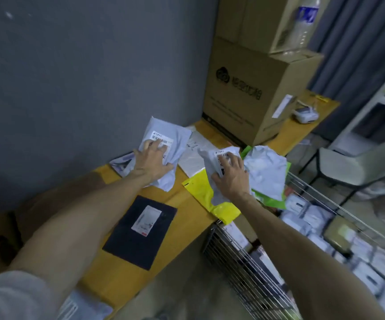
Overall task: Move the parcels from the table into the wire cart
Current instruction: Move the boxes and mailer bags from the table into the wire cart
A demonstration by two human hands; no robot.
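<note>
Viewpoint: head camera, looking forward and down along two bare forearms to a cluttered bench point(187, 211) of yellow wood.
Left hand point(153, 161): palm down, fingers spread, pressing on a large grey parcel point(166, 137); the fingertips lie across its barcode label.
Right hand point(229, 175): fingers curled over a small grey parcel point(219, 158), thumb against its near side, so it grips the crumpled plastic.
Under the right hand: a yellow parcel point(200, 188) lying on the bench, its near corner hanging over the edge.
Between the hands: a flat white parcel point(193, 155), partly covered by the two grey ones.
Right of the right hand: a crumpled grey parcel point(267, 172) resting on a green parcel point(272, 202), at the bench edge.
Nearer than the hands, between the forearms: a black parcel point(140, 232) with a white label, flat on the bench.
Left of the left hand: part of another pale parcel, mostly hidden by the wrist.
Below the right forearm: the wire cart point(256, 273), standing against the bench edge, with many white parcels point(313, 220) already inside.
Beyond the hands: stacked cardboard boxes point(251, 95) on the bench, with a clear water bottle point(304, 24) standing on them.
Far right of the boxes: a small white device point(304, 114), too blurred to identify.
Left background: a plain grey wall point(71, 77).
</note>
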